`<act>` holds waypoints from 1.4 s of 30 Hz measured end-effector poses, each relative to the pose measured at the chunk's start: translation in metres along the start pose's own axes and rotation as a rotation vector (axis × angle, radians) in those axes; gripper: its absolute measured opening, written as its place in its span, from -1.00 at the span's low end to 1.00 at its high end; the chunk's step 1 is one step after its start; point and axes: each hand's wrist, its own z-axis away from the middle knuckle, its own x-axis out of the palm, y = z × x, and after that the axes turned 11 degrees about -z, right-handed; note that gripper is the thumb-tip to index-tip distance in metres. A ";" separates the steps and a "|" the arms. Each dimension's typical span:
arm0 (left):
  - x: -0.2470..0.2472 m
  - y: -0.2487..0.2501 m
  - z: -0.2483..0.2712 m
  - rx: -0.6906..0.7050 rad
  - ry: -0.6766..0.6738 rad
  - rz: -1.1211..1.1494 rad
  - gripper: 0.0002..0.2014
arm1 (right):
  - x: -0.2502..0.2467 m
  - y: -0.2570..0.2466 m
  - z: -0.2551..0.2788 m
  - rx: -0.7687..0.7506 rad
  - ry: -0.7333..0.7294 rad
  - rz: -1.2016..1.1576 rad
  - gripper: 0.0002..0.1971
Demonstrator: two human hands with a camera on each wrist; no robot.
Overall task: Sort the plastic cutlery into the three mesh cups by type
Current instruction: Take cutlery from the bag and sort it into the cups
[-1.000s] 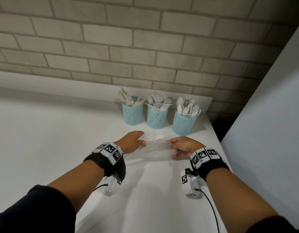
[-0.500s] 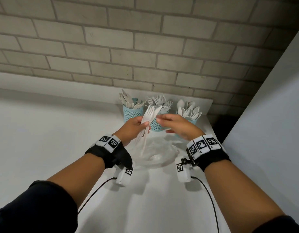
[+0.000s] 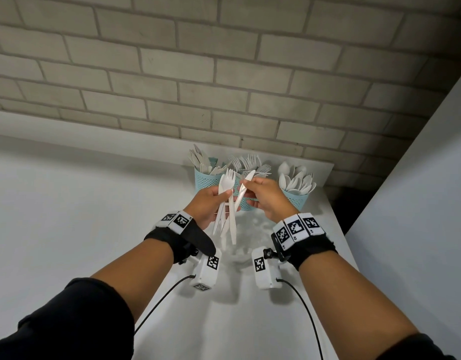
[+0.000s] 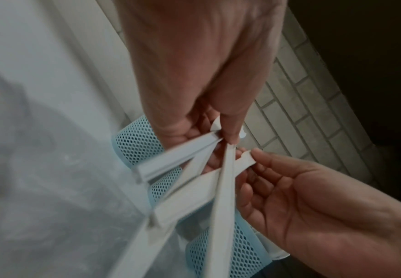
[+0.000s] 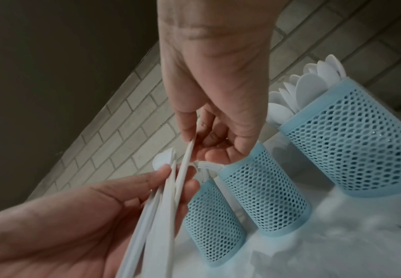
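Pinching the knife (image 3: 242, 187), the right hand (image 3: 267, 197) is drawing it, handle down, from the cutlery bundle (image 3: 226, 209) the left hand (image 3: 207, 203) is gripping, just in front of the knife cup (image 3: 207, 179).

The head view is evenly lit and fairly sharp; light from above throws soft shadows of the arms onto the table (image 3: 68, 216) toward the viewer. The brick wall (image 3: 224, 74) behind the table bows at the edges from the wide lens, and its far right corner falls dark. Both wrist views are dimmer, grainy and soft, with near skin blurred and dark corners.
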 end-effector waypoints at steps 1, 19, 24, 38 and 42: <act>0.000 0.000 0.000 -0.002 0.012 0.002 -0.76 | 0.000 0.000 -0.001 0.001 -0.008 -0.002 -0.86; -0.006 -0.002 0.000 -0.037 0.053 0.117 -0.84 | 0.010 0.003 -0.004 0.064 -0.180 -0.010 -0.91; -0.015 -0.003 -0.002 -0.035 0.072 0.164 -0.87 | 0.015 -0.004 -0.009 0.096 -0.218 -0.008 -0.93; -0.028 0.015 -0.012 0.032 0.203 0.284 -0.72 | 0.038 -0.028 -0.035 0.088 -0.273 0.115 -0.80; -0.027 0.017 -0.012 0.066 0.264 0.375 -0.74 | 0.049 -0.025 -0.037 0.081 -0.317 0.145 -0.80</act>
